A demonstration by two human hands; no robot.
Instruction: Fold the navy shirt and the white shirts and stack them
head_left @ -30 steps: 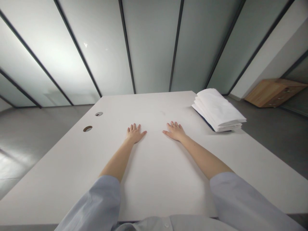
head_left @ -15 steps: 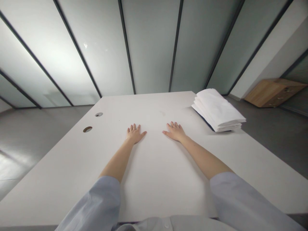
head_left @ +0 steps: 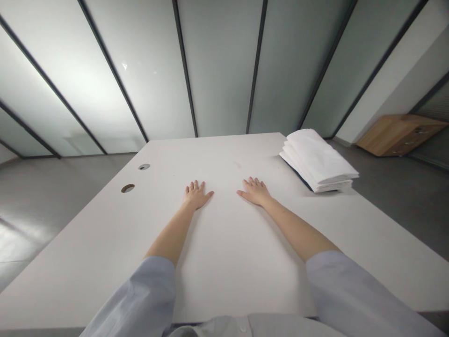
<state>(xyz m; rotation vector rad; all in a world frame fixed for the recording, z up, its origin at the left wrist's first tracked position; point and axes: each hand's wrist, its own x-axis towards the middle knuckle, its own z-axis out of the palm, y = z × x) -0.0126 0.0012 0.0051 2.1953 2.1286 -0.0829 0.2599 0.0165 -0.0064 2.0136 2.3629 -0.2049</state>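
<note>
My left hand [head_left: 196, 195] lies palm down on the white table [head_left: 231, 262], its fingers spread and nothing in it. To the right of it, my right hand [head_left: 256, 191] rests flat in the same way, fingers apart and holding nothing. A strip of bare tabletop separates the two thumbs. Nearest to my right hand, though not touching it, is a stack of folded white sheets [head_left: 317, 159], cloth or paper. A dark layer shows along the stack's lower left edge.
Two round holes pierce the tabletop at the left, a nearer one [head_left: 128, 188] and a farther one [head_left: 144, 166]. Behind the table stands a frosted glass partition [head_left: 220, 70] with dark frames. A wooden cabinet [head_left: 396, 135] is on the grey floor at the far right.
</note>
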